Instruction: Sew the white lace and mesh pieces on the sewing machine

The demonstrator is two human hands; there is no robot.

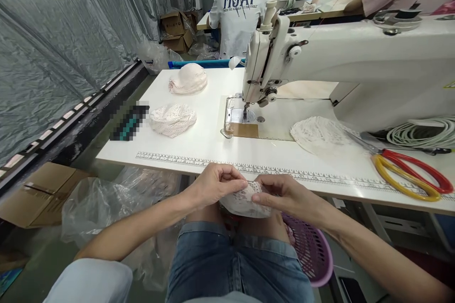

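Note:
A white lace fabric piece point(245, 202) is held between both hands, just off the table's front edge and above the lap. My left hand point(217, 182) pinches its upper left edge between thumb and fingers. On the opposite side, my right hand point(284, 194) grips the lace, thumb on top. Beyond the hands stands a white sewing machine point(256, 61), its presser foot point(245, 111) over the metal plate. More lace pieces point(322, 135) lie flat to the right of the needle. At the left of the table are a lace cup point(173, 120) and a pale pink cup point(189, 79).
Scissors with red and yellow handles point(408, 175) lie at the table's right, by coiled pale cable point(423, 132). A ruler strip point(199, 163) runs along the front edge. A purple basket point(313, 251) sits below right; a cardboard box point(44, 194) is at left. A person point(240, 14) sits ahead.

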